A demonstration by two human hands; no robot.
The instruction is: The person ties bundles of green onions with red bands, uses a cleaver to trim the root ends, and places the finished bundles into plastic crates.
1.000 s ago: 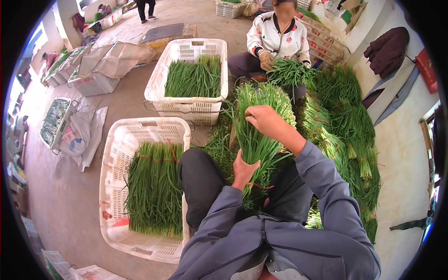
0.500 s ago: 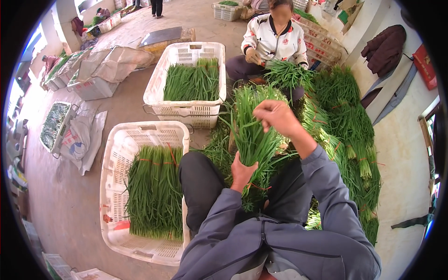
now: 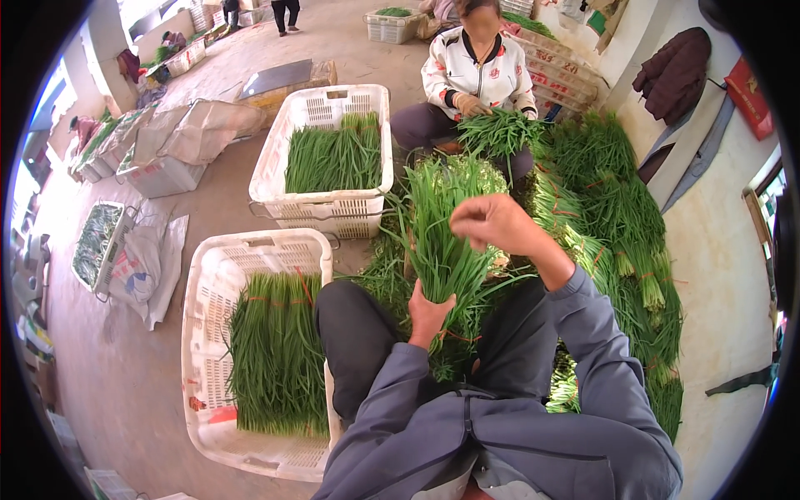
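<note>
Left hand: closed round the bunch of green leaves, thumb at the right edge. Right hand: raised over the upper right of the bunch, fingers curled inward; can't tell whether pinching a blade or nothing. Location of bunch: ahead of and between the knees, upper end fanned loose.

Picking over, by the look of it. Grip with left firmly enough to stop slipping, not hard enough to bruise. Best to hold low and leave the fan free to spread. Use right fingertips only, few blades at a time; pull along the length, not across. Probably worth rolling the left wrist to expose the far side. Watch for sound blades dragged out with strays. Mind the orange tie just below the left hand: possible snag, can't tell whether looped or loose.

Materials: long, narrow, limp blades, deep green, smooth-looking. Tied bundles in the front crate: packed side by side, paler at the far and near ends. Front crate: white rigid plastic, slotted walls, rounded corners, scuffed. Rear crate: similar build, thin wire handle. Leaf pile at right: layered, shaggy, pale stems mixed with dark green.
</note>
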